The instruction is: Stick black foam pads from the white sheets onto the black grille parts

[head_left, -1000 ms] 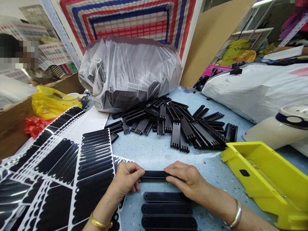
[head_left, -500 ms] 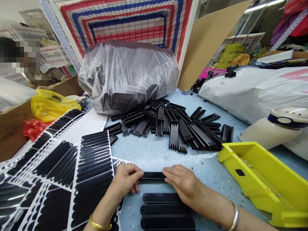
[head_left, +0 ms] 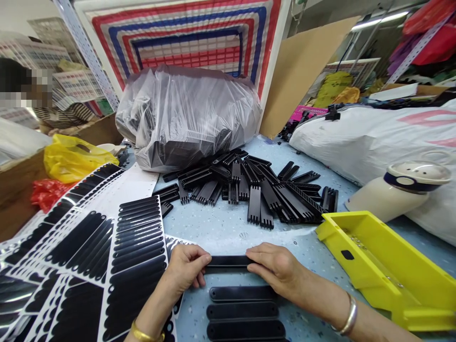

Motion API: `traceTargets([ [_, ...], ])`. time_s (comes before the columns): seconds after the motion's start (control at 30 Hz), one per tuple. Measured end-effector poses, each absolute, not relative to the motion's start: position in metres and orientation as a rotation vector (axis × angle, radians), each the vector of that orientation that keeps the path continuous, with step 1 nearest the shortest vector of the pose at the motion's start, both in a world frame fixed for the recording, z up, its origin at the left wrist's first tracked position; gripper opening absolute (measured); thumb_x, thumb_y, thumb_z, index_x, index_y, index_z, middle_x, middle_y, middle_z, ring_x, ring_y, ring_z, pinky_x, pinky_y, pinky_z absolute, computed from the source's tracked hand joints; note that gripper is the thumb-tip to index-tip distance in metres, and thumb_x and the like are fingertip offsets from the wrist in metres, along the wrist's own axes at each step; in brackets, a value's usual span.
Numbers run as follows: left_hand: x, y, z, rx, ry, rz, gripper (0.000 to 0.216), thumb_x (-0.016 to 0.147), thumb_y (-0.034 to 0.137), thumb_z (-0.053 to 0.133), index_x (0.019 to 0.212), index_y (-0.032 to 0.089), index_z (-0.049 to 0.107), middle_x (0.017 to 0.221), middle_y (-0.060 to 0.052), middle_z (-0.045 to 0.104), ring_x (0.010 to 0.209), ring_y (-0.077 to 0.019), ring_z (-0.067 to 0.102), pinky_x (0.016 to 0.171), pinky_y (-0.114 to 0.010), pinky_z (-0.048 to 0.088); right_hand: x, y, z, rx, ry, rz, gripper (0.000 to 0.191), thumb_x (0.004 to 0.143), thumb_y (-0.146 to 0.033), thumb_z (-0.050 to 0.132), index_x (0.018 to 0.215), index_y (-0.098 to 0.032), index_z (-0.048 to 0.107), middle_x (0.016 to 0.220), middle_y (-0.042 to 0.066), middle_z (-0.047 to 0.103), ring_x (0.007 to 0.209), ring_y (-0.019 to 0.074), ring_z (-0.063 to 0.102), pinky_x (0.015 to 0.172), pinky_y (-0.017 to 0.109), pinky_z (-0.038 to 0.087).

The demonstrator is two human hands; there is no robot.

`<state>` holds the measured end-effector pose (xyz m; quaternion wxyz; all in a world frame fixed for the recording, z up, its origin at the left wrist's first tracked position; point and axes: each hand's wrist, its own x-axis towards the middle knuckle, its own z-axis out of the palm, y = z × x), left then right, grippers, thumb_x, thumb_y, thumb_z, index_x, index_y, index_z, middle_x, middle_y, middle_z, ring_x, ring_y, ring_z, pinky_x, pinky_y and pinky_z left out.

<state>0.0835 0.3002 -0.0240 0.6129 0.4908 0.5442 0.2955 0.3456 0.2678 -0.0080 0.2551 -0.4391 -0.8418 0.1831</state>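
At the near edge of the desk (head_left: 206, 221), strips (head_left: 242, 311) are laid one behind another; sheets (head_left: 137, 261) are spread at their left, a tray (head_left: 388, 266) at their right. Farther back, parts (head_left: 267, 194) are heaped before a bag (head_left: 192, 118).

Light falls even and fairly bright over the table (head_left: 213, 223), a tube lamp (head_left: 380, 21) glowing up at the right. White glare streaks the plastic bag (head_left: 199, 114) and glossy strips (head_left: 137, 232); the held black bar (head_left: 230, 261) shows little detail. Edges look stretched, the far left soft and partly pixelated.
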Motion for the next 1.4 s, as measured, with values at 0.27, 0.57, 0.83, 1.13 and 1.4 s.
traceTargets([
  [0.27,0.084,0.301,-0.023,1.165,1.243,0.659,0.032,0.062,0.045,0.074,0.062,0.015,0.063,0.042,0.005,0.053,0.032,-0.0109,0.056,0.029,-0.016,0.035,0.364,0.26,0.018,-1.7,-1.731,0.693,0.031,0.089,-0.04,0.049,0.072,-0.02,0.066,0.059,0.002,0.065,0.05,0.0169,0.062,0.051,0.028,0.05],
  [0.57,0.079,0.302,-0.015,1.561,1.323,0.598,0.023,0.076,0.037,0.063,0.068,0.016,0.07,0.047,0.002,0.057,0.039,-0.0141,0.057,0.039,-0.022,0.035,0.339,0.271,0.0,-1.721,-1.707,0.896,0.03,0.083,-0.04,0.052,0.071,-0.017,0.067,0.052,-0.001,0.059,0.047,0.0153,0.058,0.046,0.026,0.044],
  [0.83,0.089,0.289,-0.002,2.347,1.317,0.652,0.019,0.081,0.029,0.067,0.093,0.017,0.074,0.091,-0.013,0.075,0.086,-0.0312,0.068,0.078,-0.041,0.05,0.353,0.26,0.012,-1.691,-1.856,0.74,0.02,0.078,-0.029,0.056,0.08,-0.018,0.072,0.072,0.005,0.071,0.063,0.0195,0.063,0.057,0.03,0.049],
  [1.13,0.13,0.295,0.007,2.518,1.167,0.24,0.01,0.081,0.023,0.071,0.086,0.014,0.071,0.089,-0.013,0.073,0.089,-0.0308,0.066,0.083,-0.042,0.05,0.399,0.2,-0.012,-1.773,-2.21,0.16,0.019,0.085,-0.026,0.057,0.07,-0.021,0.066,0.072,0.007,0.065,0.067,0.0237,0.064,0.061,0.035,0.051],
  [1.4,0.118,0.292,0.014,2.418,1.222,0.124,0.007,0.079,0.017,0.067,0.084,0.015,0.071,0.09,-0.012,0.074,0.089,-0.0297,0.066,0.083,-0.041,0.049,0.39,0.204,-0.033,-1.462,-2.125,-0.124,0.036,0.093,-0.012,0.039,0.062,-0.022,0.054,0.058,0.003,0.058,0.053,0.0168,0.059,0.051,0.028,0.046],
])
